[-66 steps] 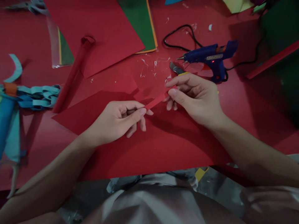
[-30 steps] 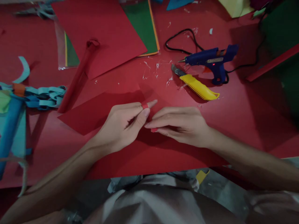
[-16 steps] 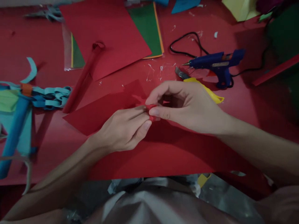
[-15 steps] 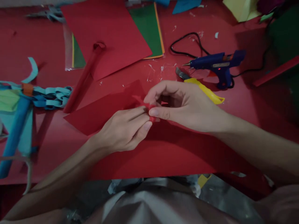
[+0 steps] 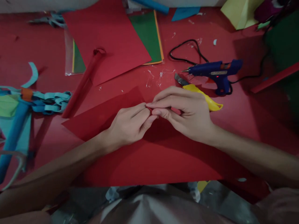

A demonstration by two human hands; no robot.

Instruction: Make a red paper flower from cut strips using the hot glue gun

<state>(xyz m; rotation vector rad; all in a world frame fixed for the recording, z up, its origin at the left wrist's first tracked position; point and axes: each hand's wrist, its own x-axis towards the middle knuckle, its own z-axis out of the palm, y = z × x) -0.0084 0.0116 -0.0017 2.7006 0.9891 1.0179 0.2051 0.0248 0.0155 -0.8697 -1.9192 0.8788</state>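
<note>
Red strip (image 5: 149,109) pinched, left of the glue gun (image 5: 209,69) and nearer me

My left hand (image 5: 130,124) and right hand (image 5: 185,115) meet at the tips, thumbs and fingers narrowed on the strip; most of it hidden by them. Yellow cutter (image 5: 205,99): just on my side of the gun. Green sheet (image 5: 147,34): left of the gun, farther from me. Red tube (image 5: 80,84): well to the gun's left. Blue paper chain (image 5: 52,101): past that, farther left of the gun, slightly nearer me.
</note>
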